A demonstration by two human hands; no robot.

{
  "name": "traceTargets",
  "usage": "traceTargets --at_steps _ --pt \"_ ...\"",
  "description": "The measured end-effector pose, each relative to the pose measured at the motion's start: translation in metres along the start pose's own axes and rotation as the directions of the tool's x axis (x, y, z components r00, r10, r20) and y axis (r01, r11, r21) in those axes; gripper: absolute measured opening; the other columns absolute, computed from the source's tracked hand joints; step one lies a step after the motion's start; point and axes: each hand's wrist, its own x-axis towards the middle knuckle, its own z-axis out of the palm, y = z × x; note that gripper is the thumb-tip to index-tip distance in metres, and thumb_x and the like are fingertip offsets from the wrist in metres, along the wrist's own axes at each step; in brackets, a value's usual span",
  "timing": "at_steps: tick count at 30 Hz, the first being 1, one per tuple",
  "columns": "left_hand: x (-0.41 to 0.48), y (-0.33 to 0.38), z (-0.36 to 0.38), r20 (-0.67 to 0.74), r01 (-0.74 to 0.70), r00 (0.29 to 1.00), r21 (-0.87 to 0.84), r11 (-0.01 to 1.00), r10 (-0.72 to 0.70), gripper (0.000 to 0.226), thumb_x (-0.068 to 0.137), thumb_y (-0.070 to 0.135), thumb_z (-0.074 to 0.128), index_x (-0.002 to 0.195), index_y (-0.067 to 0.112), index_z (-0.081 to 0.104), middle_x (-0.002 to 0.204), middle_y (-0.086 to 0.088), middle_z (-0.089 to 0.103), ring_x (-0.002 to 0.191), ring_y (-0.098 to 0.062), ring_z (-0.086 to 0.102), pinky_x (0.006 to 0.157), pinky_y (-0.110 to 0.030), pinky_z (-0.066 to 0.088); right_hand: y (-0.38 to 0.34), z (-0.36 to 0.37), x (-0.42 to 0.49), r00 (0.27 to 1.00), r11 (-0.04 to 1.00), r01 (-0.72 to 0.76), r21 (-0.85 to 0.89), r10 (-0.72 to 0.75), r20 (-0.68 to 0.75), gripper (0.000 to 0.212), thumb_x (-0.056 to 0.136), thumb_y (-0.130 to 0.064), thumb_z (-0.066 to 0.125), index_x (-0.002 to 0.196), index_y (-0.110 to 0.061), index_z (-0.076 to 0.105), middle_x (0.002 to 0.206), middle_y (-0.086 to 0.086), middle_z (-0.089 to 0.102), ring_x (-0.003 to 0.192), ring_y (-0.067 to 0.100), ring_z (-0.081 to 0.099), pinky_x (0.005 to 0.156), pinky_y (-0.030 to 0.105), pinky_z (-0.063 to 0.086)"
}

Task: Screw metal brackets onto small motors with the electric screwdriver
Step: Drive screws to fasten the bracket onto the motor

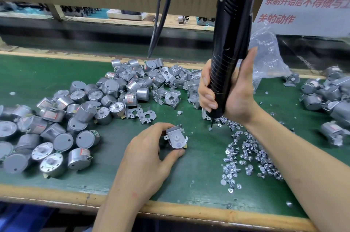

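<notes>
My left hand (149, 150) grips a small silver motor with a metal bracket (176, 138) laid on its face, low over the green mat. My right hand (225, 89) is wrapped round the black electric screwdriver (232, 42), which stands upright. Its bit tip (210, 127) points down at the near edge of the screw pile (248, 154), to the right of the held motor. A screw seems to sit at the tip.
Loose motors (56, 124) lie heaped at the left, bare brackets (166, 89) in the middle rear, and bracketed motors (329, 103) at the right. A clear plastic bag (269, 55) sits behind the screwdriver. Black cables (161, 23) hang above. The wooden table edge (189, 211) runs in front.
</notes>
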Motion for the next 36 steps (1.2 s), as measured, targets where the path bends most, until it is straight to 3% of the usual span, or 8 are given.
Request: traceTargets --at_steps 36 --pt "0.0 0.0019 -0.0013 0.001 -0.006 1.0 -0.01 1.0 0.006 0.038 0.074 0.03 0.084 0.105 0.032 0.062 0.09 0.047 0.049 0.08 0.015 0.049 0.072 -0.001 0.034 0.0005 -0.0095 0.0 0.998 0.998 -0.058 0.014 0.058 0.022 0.077 0.068 -0.091 0.043 0.072 -0.014 0.054 0.052 -0.001 0.045 0.036 0.013 0.039 0.042 0.023 0.037"
